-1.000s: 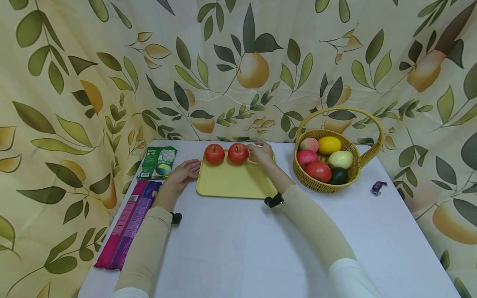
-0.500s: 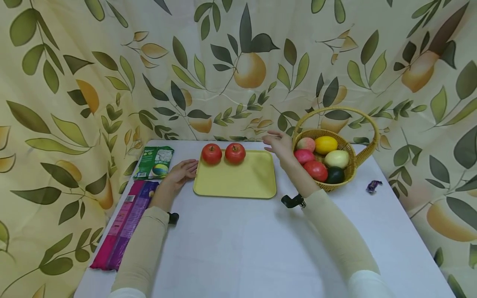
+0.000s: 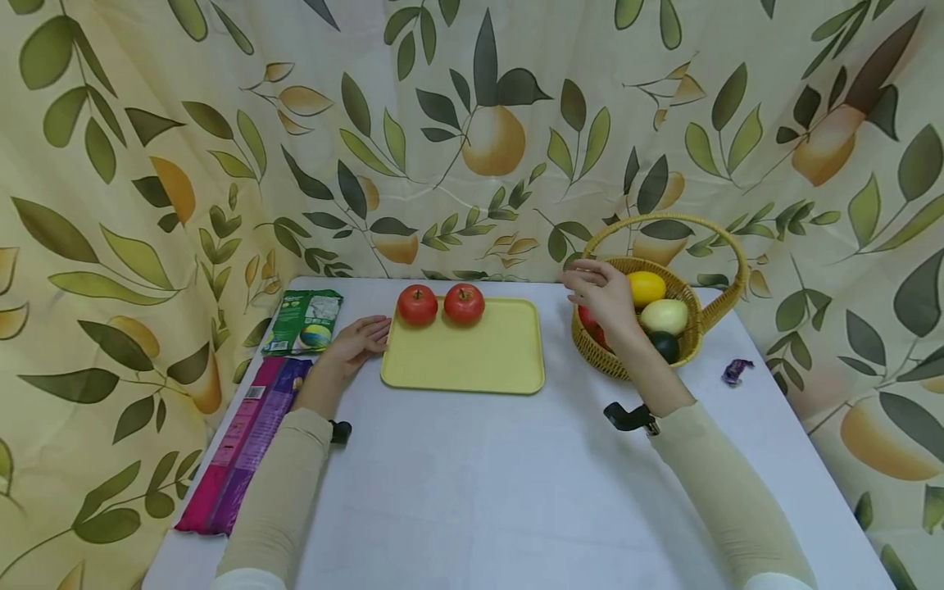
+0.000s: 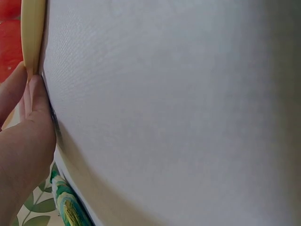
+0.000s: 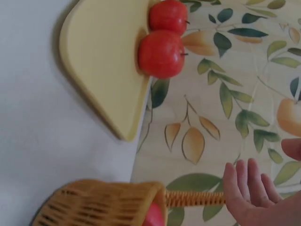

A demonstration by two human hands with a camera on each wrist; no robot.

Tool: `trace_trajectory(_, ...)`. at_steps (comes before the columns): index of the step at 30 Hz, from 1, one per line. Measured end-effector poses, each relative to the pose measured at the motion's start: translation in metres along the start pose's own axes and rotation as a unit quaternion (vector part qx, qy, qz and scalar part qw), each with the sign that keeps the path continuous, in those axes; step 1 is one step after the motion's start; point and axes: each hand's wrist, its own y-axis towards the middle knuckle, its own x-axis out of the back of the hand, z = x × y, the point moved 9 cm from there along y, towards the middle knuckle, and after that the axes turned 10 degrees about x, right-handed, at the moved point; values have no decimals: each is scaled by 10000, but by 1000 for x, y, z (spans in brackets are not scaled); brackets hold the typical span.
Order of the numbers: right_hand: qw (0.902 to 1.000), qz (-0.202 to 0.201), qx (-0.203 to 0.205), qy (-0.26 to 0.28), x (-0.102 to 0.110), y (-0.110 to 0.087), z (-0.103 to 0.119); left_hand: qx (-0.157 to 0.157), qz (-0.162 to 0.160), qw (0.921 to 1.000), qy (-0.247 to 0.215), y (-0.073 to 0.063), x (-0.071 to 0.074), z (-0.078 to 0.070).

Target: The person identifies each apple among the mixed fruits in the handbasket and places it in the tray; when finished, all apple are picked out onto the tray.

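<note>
Two red apples [image 3: 464, 304] sit side by side at the back left of a yellow tray [image 3: 462, 360]. My left hand [image 3: 357, 351] is at the tray's left edge; in the left wrist view its thumb and fingers [image 4: 38, 94] pinch the rim. My right hand [image 3: 606, 297] hovers over the left side of a wicker basket [image 3: 601, 358], holding nothing. In the right wrist view its fingers [image 5: 254, 181] are extended near the basket handle. A lemon [image 3: 646, 288], a pale round fruit [image 3: 664, 315] and a dark green avocado-like fruit [image 3: 665, 346] show inside; the hand partly hides red fruit.
A green packet [image 3: 304, 321] and a long pink-purple packet [image 3: 243, 451] lie along the table's left edge, beside the left forearm. A small purple wrapped candy [image 3: 736, 371] lies right of the basket. A patterned curtain [image 3: 472, 205] hangs behind the white table [image 3: 472, 475].
My right hand has left the right-hand apple on the tray and moved right to above the basket. My left hand stays at the tray's edge.
</note>
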Motion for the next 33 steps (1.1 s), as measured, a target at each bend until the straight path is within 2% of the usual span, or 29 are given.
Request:
trace_trajectory(8,9998,-120,131,122,37,-13,-5,-14,11,10000,-6,-1,0,-1)
trace_trajectory(13,9976,-21,243,-649,57,-20,-9,-2,40,10000,-12,-3,-1,-2)
trace_trajectory(20,9854,321,46,-1673,80,-27,-25,-33,34,10000,37,0,-2,-2)
trace_trajectory(28,9775,908,118,-1898,94,-35,-47,-66,67,10000,-14,1,1,1)
trace_trajectory(33,9723,1021,262,-2085,99,-40,-55,-57,96,9999,44,-3,-2,-1)
